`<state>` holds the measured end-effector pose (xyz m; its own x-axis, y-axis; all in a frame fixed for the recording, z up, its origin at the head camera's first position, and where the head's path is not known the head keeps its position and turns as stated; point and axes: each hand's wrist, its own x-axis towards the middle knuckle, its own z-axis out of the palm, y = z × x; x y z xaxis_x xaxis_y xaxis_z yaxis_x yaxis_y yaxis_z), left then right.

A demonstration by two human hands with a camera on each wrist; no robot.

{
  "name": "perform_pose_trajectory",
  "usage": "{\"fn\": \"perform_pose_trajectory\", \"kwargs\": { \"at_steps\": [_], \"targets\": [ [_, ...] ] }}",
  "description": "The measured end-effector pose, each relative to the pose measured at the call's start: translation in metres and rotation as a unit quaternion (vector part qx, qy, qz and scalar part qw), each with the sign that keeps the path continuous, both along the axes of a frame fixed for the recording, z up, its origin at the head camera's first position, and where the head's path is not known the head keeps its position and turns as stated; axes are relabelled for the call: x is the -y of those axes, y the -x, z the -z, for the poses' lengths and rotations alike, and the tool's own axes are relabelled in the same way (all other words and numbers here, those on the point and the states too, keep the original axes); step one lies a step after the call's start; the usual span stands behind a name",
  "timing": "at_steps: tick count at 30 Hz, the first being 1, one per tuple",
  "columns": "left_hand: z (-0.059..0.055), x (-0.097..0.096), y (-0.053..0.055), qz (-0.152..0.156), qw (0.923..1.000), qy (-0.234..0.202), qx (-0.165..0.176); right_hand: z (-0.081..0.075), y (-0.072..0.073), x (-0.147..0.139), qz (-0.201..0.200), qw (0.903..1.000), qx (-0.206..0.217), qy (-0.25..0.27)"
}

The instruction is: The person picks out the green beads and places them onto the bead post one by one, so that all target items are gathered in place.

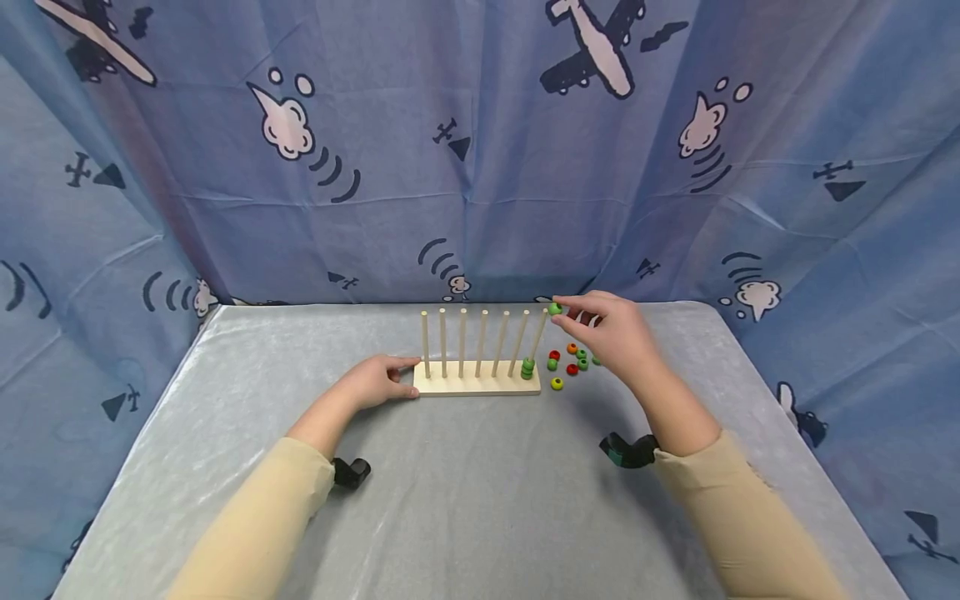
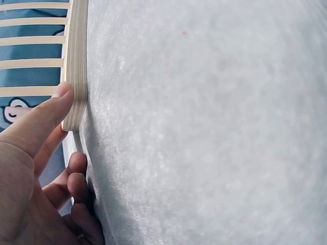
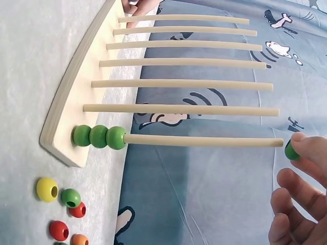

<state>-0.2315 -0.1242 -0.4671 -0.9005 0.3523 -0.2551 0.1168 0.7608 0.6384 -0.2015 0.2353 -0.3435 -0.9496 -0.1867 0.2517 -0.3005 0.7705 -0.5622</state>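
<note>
A wooden peg board with a row of several upright pegs stands on the table. My left hand holds its left end, thumb on the front edge and index finger toward the back; the thumb shows on the wood in the left wrist view. Three green beads are stacked at the foot of the rightmost peg. Beside that peg's tip, my right hand pinches another green bead between thumb and finger. The bead is just off the tip, partly hidden by the fingers.
Loose beads lie on the table right of the board, under the right hand: a yellow bead, red beads, an orange bead and green ones. A blue patterned curtain hangs behind the grey-covered table.
</note>
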Motion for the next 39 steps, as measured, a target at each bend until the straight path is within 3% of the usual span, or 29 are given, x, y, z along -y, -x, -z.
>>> {"fn": "perform_pose_trajectory", "kwargs": {
  "at_steps": [9, 22, 39],
  "targets": [
    [-0.001, -0.001, -0.001, -0.002, 1.0000, -0.002, -0.003, 0.001, 0.005, 0.006, 0.006, 1.0000, 0.003, -0.002],
    [-0.003, -0.001, -0.002, -0.003, 1.0000, -0.002, -0.003, 0.004, 0.009, 0.007, 0.008, 0.9977, 0.066, 0.017],
    [-0.003, -0.001, -0.001, 0.000, 1.0000, -0.003, -0.004, 0.028, 0.015, 0.008, 0.034, 0.9882, 0.135, 0.065]
  ]
}}
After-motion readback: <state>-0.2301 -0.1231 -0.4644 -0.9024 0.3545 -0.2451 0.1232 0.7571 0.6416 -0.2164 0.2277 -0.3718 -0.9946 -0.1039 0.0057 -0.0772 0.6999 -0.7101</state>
